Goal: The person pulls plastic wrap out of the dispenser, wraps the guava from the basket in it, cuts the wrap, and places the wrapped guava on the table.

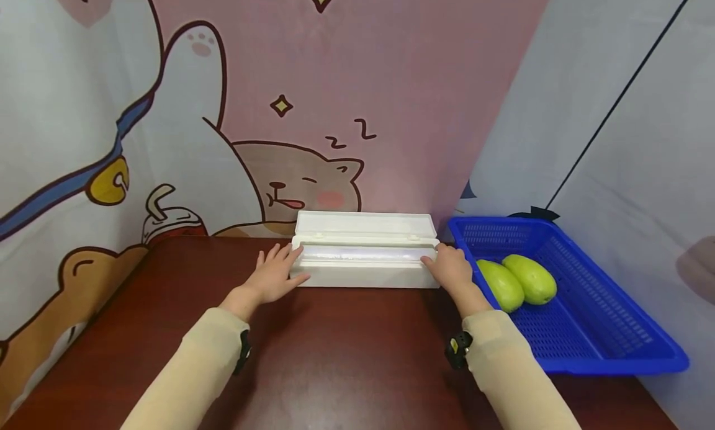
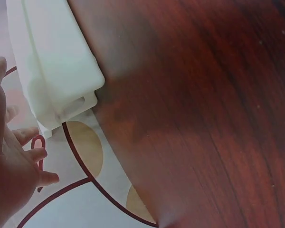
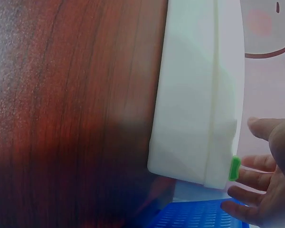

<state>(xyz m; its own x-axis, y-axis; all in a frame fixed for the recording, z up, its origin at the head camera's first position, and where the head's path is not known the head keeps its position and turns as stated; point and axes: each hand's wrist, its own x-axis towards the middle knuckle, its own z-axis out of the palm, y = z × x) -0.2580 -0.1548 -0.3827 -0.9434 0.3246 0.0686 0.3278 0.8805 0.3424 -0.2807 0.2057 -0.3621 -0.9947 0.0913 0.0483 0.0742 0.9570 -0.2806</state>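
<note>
A long white plastic-wrap dispenser box (image 1: 365, 277) lies across the table with its lid (image 1: 365, 224) tipped back. Inside, a pale roll of film (image 1: 363, 254) runs along its length. My left hand (image 1: 272, 276) is at the box's left end, fingers spread, thumb along the front. At the opposite end is my right hand (image 1: 454, 270), its thumb over the front rim and its fingers by the end wall. In the right wrist view, these fingertips are right at a small green tab (image 3: 234, 168) on the box.
A blue plastic basket (image 1: 609, 362) stands to the right, close to my right hand, with two green oval fruits (image 1: 529, 279) in it. The dark red-brown wooden table (image 1: 346, 355) ends at a cartoon-printed cloth (image 1: 413, 107) behind the box.
</note>
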